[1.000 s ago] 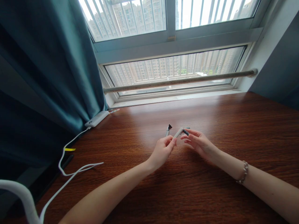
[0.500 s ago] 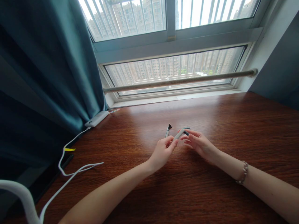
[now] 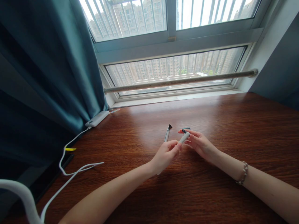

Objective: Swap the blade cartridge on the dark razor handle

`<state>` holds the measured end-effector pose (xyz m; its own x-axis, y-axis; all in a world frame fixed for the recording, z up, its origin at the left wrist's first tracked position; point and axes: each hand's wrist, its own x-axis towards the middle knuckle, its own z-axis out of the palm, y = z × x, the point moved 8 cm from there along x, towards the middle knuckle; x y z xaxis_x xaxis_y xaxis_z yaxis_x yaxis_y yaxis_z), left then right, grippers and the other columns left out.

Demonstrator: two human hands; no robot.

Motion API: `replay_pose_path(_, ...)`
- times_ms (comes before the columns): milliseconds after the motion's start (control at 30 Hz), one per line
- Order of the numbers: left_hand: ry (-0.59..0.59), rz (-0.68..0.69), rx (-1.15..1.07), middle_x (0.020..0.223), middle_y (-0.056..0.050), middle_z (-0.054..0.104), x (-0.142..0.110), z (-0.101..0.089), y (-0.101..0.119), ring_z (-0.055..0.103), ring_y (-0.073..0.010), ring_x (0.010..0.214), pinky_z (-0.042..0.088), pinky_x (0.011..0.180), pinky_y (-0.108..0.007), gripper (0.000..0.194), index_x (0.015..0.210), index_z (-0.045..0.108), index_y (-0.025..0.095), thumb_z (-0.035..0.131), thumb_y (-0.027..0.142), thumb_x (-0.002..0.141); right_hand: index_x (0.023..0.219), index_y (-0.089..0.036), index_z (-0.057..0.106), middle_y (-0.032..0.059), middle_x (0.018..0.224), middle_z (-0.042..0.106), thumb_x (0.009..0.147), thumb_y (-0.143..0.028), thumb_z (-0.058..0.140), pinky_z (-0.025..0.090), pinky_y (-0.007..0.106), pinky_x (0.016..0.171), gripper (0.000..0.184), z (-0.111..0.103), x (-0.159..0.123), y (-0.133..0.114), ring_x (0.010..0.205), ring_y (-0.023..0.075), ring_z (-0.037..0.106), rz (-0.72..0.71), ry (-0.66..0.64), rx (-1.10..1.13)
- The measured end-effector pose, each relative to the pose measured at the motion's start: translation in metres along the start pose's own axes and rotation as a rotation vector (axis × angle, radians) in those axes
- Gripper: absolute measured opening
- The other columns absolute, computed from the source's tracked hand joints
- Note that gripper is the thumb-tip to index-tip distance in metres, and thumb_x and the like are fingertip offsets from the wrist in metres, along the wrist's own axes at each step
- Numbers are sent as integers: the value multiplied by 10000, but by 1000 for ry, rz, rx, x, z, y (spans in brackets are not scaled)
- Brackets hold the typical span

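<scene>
My left hand (image 3: 167, 155) is closed on a slim, pale grey-white stick (image 3: 184, 137), its blunt end pointing up and right. At that far end my right hand (image 3: 199, 144) has its fingers curled round a small dark piece (image 3: 184, 131); whether this piece is joined to the stick I cannot tell. A thin dark-green item (image 3: 186, 128) shows just behind those fingers, partly hidden. Just beyond my left hand lies a small brush (image 3: 167, 134) with a silvery handle and dark tip, its lower end covered by the hand.
The brown wooden table (image 3: 130, 137) reaches to the window sill. A white power bank (image 3: 97, 119) sits by the blue curtain (image 3: 70, 62), a white cable (image 3: 61, 161) running from it with a yellow tag (image 3: 70, 149). A thick white tube (image 3: 22, 193) rises at lower left.
My left hand has shifted slightly right with the pale stick. The stick's end now sits nearer my right palm, and the dark piece shows on its left instead of its right.
</scene>
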<state>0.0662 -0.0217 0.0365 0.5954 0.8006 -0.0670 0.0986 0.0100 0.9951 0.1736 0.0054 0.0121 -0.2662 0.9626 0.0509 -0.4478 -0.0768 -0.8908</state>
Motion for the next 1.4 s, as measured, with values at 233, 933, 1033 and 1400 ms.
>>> replay_pose_path(233, 23, 19, -10, 454, 73, 335, 0, -2, 2, 289, -47, 398, 226, 395, -181, 335, 716, 488, 147, 384, 446, 827, 961, -230, 658, 60, 1125, 571, 692, -380, 656, 417, 246, 727, 308, 5, -2, -1, 855, 135, 547, 18, -18, 23)
replay_pose_path(933, -80, -85, -178, 461, 90, 271, 0, 6, -7, 213, -35, 366, 175, 331, -162, 331, 746, 441, 168, 422, 493, 799, 961, -236, 660, 61, 1075, 593, 698, -395, 647, 416, 259, 728, 307, 3, -2, -1, 856, 148, 548, 1, -26, -12)
replay_pose_path(1033, -108, -104, -211, 453, 91, 270, -1, 8, -7, 211, -34, 363, 169, 332, -164, 333, 748, 441, 168, 421, 496, 799, 966, -247, 660, 55, 1021, 614, 696, -412, 643, 416, 263, 729, 317, 3, -2, -1, 853, 152, 546, 6, -17, -34)
replay_pose_path(1400, 10, -71, -387, 425, 105, 232, 2, -3, -4, 174, -26, 348, 113, 341, -166, 289, 748, 428, 167, 458, 450, 801, 946, -227, 665, 49, 891, 646, 680, -342, 670, 412, 291, 757, 290, 8, -6, -5, 802, 149, 561, 9, 1, -108)
